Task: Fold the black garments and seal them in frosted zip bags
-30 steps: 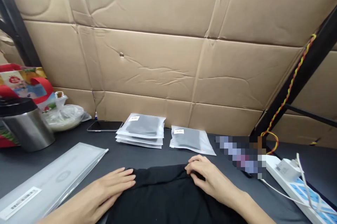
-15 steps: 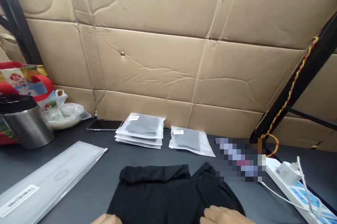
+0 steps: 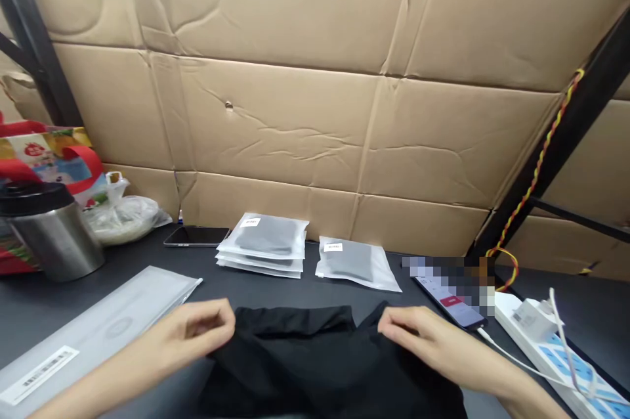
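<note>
A black stretchy garment (image 3: 315, 366) lies in front of me on the dark table, its far edge folded over; its exact kind cannot be made out. My left hand (image 3: 209, 327) pinches cloth at the garment's left side. On the right side, my right hand (image 3: 408, 333) also pinches the fabric between thumb and fingers. Between the hands the cloth looks lifted, and its near part runs out of the picture at the bottom. Beneath my left forearm lies a flat stack of frosted zip bags (image 3: 113, 330) with a barcode label.
Behind the garment sit a stack of packed frosted bags (image 3: 268, 235) and a single packed bag (image 3: 359, 261). A dark phone (image 3: 197, 236) and a steel tumbler (image 3: 56, 235) stand left. A charging phone (image 3: 457, 307) and a power strip (image 3: 556, 347) lie right. Cardboard (image 3: 275, 123) walls the back.
Both hands have moved up and away from me, from the garment's near part to its upper sides. The cloth between them has been drawn up.
</note>
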The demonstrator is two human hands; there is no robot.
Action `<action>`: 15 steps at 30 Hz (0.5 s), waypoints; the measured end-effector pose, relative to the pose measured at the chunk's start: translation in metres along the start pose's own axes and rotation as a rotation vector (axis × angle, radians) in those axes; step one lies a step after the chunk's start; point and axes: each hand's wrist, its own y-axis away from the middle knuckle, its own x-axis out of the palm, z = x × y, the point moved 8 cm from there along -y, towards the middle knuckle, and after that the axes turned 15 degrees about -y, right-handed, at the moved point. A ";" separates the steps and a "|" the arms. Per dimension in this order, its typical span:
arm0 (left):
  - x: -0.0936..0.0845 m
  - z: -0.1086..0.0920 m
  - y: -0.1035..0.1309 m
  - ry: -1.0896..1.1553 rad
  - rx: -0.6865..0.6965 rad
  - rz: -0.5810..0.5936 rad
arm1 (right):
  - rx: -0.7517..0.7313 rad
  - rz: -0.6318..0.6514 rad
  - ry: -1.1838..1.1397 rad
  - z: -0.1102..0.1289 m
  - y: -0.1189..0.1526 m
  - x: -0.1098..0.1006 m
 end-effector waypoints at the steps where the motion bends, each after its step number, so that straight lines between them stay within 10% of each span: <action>1: -0.006 -0.002 -0.016 0.034 0.009 0.016 | -0.018 -0.042 0.010 -0.002 -0.011 -0.007; 8: -0.009 0.017 -0.048 -0.210 -0.040 -0.204 | -0.016 -0.342 0.103 -0.033 -0.035 -0.037; 11: -0.013 -0.011 -0.033 -0.380 0.142 -0.286 | 0.106 -0.452 0.228 -0.048 -0.009 -0.046; 15: 0.011 -0.057 -0.017 -0.525 0.481 -0.061 | 0.302 -0.451 0.339 -0.068 0.017 -0.043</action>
